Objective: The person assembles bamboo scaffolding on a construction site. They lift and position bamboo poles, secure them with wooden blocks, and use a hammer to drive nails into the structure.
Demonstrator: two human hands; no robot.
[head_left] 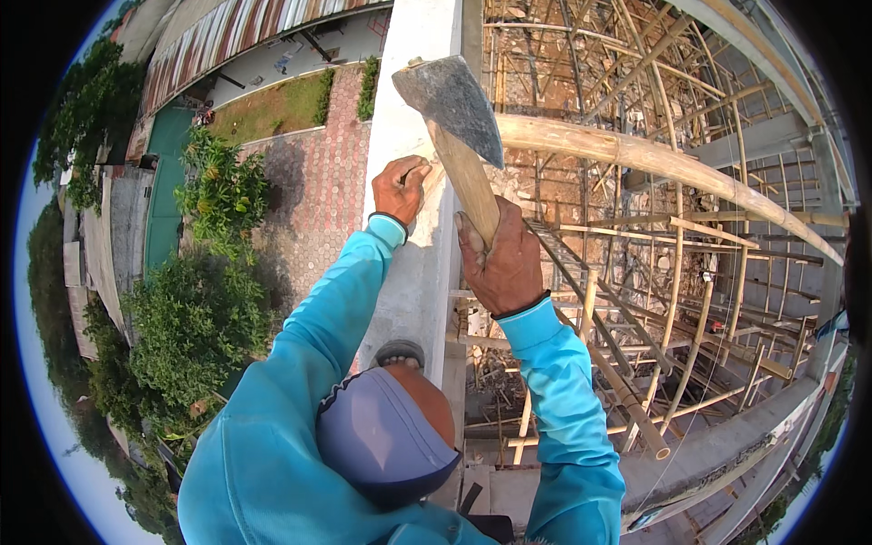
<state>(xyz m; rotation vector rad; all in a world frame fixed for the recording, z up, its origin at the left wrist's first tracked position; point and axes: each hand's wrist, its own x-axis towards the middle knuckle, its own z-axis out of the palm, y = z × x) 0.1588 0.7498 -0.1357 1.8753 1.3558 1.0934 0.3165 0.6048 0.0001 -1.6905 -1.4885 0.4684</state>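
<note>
Head view: right hand [502, 263] grips a hatchet [457, 127] pointing up over the concrete beam [413, 272]; left hand [401, 188] pinches perhaps a nail there.

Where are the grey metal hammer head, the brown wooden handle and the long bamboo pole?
Grey metal hammer head [451, 100], head view, on its flat side.
Brown wooden handle [467, 177], head view, on the shaft above the right hand [502, 263].
Long bamboo pole [636, 154], head view, on its middle stretch.
</note>
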